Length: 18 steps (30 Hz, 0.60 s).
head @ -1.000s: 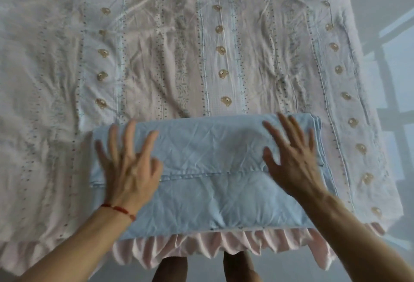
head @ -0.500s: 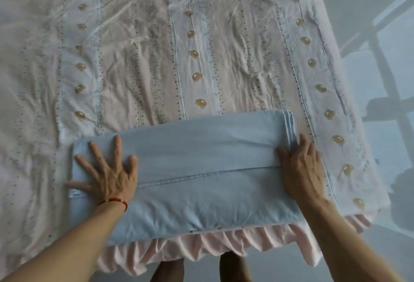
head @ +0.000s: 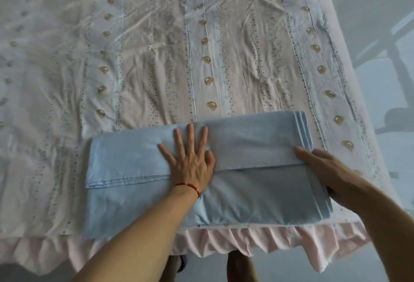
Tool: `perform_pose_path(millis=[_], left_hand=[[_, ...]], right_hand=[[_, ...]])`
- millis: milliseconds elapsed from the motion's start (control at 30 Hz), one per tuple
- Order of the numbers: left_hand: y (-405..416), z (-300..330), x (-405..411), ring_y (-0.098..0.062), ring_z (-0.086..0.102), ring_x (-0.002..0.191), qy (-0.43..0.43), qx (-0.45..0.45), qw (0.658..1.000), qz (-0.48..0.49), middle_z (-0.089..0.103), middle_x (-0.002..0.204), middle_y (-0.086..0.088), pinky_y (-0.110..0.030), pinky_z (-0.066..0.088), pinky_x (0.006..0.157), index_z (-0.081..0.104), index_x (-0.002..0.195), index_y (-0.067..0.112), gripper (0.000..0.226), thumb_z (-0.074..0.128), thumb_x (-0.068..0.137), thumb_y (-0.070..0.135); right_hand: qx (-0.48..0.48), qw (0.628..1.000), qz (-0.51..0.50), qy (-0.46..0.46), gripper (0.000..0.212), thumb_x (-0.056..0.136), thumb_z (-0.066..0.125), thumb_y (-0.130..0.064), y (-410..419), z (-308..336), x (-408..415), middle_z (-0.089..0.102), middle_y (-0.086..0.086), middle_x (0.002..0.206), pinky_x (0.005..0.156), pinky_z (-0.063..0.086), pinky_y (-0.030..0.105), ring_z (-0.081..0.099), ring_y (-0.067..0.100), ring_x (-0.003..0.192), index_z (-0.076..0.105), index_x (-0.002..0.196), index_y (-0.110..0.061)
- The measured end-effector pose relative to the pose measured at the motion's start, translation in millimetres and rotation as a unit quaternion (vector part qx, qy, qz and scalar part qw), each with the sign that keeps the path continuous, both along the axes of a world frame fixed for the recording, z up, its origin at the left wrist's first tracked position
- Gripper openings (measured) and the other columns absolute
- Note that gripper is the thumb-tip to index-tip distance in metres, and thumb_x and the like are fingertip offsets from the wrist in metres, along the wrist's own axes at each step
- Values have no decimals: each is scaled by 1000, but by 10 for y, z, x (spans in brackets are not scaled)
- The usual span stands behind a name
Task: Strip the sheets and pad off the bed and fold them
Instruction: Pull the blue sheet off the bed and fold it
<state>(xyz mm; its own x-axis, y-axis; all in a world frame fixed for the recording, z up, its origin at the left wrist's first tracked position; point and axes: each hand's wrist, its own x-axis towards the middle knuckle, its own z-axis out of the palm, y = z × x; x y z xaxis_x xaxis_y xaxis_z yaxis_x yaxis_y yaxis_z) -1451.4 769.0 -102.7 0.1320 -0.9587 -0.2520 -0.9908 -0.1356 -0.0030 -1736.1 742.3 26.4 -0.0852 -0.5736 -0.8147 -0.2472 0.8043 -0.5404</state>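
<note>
A light blue sheet (head: pixel 257 194), folded into a long rectangle of several layers, lies across the near end of the bed. My left hand (head: pixel 191 162) presses flat on its middle with fingers spread; a red string circles that wrist. At the sheet's right end my right hand (head: pixel 324 167) takes hold of the stacked edges, thumb on top and fingers hidden underneath. Beneath it the bed wears a wrinkled pink sheet (head: pixel 156 69) printed with stripes, dots and small bears.
A pink ruffled skirt (head: pixel 224 241) hangs over the bed's near edge, with my feet (head: pixel 239 268) showing below it. Pale floor (head: pixel 380 80) runs along the bed's right side, crossed by window shadows.
My left hand slid from the blue sheet's left end to its middle. My right hand went from resting on the right end to grasping its edge. The view shifted left.
</note>
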Motion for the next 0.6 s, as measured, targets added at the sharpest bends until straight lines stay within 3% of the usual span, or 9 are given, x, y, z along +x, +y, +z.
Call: perform_pose_path(millis=[100, 200, 233, 300, 367, 433, 500, 533, 600], left_hand=[[143, 86, 47, -39, 2, 154, 1, -13, 999, -31, 2, 169, -6, -80, 3, 107, 5, 161, 31, 67, 26, 99, 47], [471, 164, 192, -36, 4, 155, 28, 10, 997, -69, 6, 169, -7, -75, 5, 111, 10, 161, 28, 65, 21, 101, 49], [589, 203, 240, -37, 8, 154, 44, 34, 995, -87, 9, 168, -8, -74, 8, 112, 14, 161, 27, 64, 21, 101, 48], [840, 360, 436, -34, 15, 154, 108, 54, 986, -116, 17, 167, -6, -69, 16, 115, 25, 159, 27, 61, 28, 99, 42], [1009, 575, 714, -21, 19, 154, 276, 69, 956, -73, 25, 165, 1, -55, 21, 121, 34, 155, 30, 55, 36, 101, 34], [1089, 756, 1143, -10, 46, 139, 445, 48, 891, 74, 54, 147, 6, -42, 37, 115, 54, 142, 32, 41, 49, 101, 27], [1003, 1014, 1666, -14, 66, 115, 537, -8, 806, 247, 73, 119, 7, -44, 51, 101, 70, 120, 27, 26, 56, 98, 27], [936, 1104, 1915, -20, 69, 107, 583, -12, 743, 328, 75, 110, 3, -43, 55, 93, 73, 113, 22, 25, 54, 98, 28], [791, 1258, 2313, -22, 70, 82, 671, 10, 574, 470, 75, 93, -3, -32, 57, 68, 71, 107, 14, 34, 47, 100, 37]], right_hand=[[-44, 995, 82, 29, 38, 100, 53, -49, 14, 398, 184, 72, 17, 97, 68, 62, 41, 73, 29, 78, 61, 105, -12], [-125, 969, 171, 126, 88, 68, 48, -94, 18, 788, 616, 67, 14, 94, 79, 56, 54, 66, 34, 85, 57, 100, -13], [-149, 962, 181, 139, 88, 67, 47, -94, 23, 904, 789, 66, 12, 91, 79, 55, 53, 64, 33, 84, 55, 99, -12], [-203, 946, 217, 132, 54, 88, 55, -65, 55, 1121, 1271, 60, 9, 84, 77, 47, 45, 57, 30, 79, 50, 92, -11], [-256, 920, 269, 123, 31, 98, 57, -41, 110, 1249, 1794, 54, 7, 77, 68, 38, 42, 51, 26, 70, 43, 85, -16], [-283, 896, 322, 114, 27, 100, 55, -37, 203, 1201, 2334, 50, 4, 74, 55, 32, 39, 47, 23, 63, 37, 86, -23], [-283, 891, 341, 97, 16, 100, 52, -33, 311, 980, 2946, 56, 8, 82, 56, 29, 40, 53, 29, 69, 40, 99, -23], [-277, 892, 346, 90, 16, 100, 52, -29, 374, 827, 3238, 61, 14, 90, 59, 29, 40, 57, 36, 77, 41, 105, -19], [-262, 886, 375, 76, 15, 102, 48, -23, 486, 527, 3757, 65, 21, 104, 65, 31, 38, 59, 44, 94, 44, 112, -12]])
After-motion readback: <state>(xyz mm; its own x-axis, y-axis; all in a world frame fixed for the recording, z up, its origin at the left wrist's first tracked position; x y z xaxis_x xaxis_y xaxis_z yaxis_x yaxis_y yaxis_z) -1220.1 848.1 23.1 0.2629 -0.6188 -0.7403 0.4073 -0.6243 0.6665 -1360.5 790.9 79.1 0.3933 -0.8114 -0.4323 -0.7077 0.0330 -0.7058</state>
